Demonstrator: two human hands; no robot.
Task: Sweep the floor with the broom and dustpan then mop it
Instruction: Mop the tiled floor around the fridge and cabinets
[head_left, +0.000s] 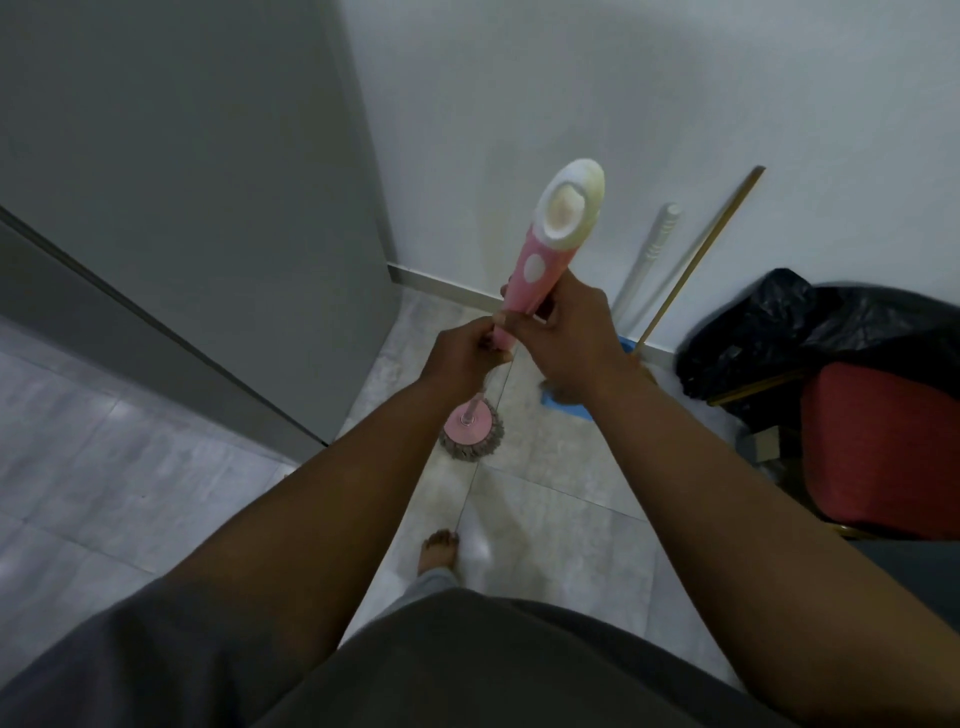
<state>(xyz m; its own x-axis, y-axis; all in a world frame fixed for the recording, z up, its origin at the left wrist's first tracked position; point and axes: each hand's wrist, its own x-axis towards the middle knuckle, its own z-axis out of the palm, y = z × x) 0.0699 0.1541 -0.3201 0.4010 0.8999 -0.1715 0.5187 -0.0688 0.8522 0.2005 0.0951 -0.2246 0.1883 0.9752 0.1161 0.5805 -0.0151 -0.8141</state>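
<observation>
Your right hand (566, 338) wraps the lower end of the pink mop handle (540, 260), fingers curled round it. Your left hand (462, 353), just below and touching the right, pinches the mop where the pink part narrows to the thin shaft. The handle tilts up and away from your grip toward the white wall (571, 104). Directly beneath your hands the mop head (470, 428) rests on the tiled floor (545, 509).

Just beyond your right hand, partly hidden by it, lies a blue dustpan (558, 402); you cannot tell whether anything is in it. Above it a white handle (649, 260) and a wooden stick (696, 260) lean on the wall. Further right of your grip sits a black bag (810, 322), its contents out of sight, touching a red chair (878, 447).
</observation>
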